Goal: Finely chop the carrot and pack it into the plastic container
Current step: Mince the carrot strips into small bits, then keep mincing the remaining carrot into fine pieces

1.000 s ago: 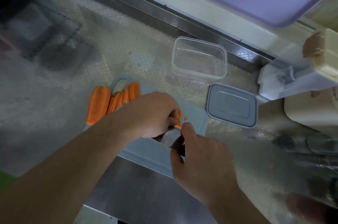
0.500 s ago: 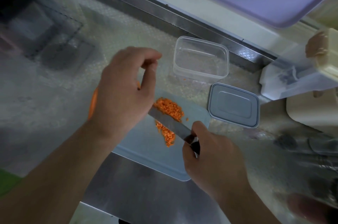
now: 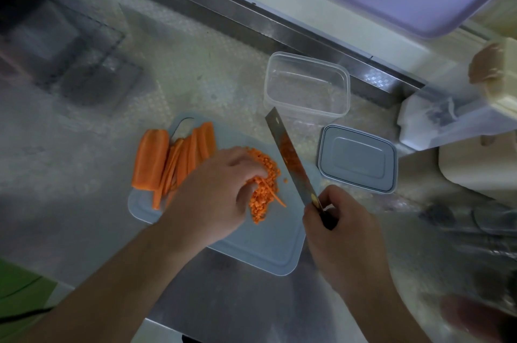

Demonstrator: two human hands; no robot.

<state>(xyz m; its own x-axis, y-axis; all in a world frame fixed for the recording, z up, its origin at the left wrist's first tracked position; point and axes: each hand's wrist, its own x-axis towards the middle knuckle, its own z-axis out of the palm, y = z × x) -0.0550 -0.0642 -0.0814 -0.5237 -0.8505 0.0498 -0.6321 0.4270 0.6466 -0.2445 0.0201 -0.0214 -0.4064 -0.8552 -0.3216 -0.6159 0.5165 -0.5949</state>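
I see the diced carrot (image 3: 264, 186) heaped mid-way across the pale cutting board (image 3: 268, 247), with the uncut carrot strips (image 3: 173, 160) at the board's left end. My left hand (image 3: 215, 194) rests on the heap, fingers curled into it — whether it holds any, I cannot tell. My right hand (image 3: 341, 228) grips the knife (image 3: 291, 158), blade pointing at the plastic container (image 3: 307, 85); its lid (image 3: 358, 158) lies on the table (image 3: 84, 174).

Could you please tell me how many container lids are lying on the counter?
1: a grey lid lies flat right of the cutting board, below the clear container.
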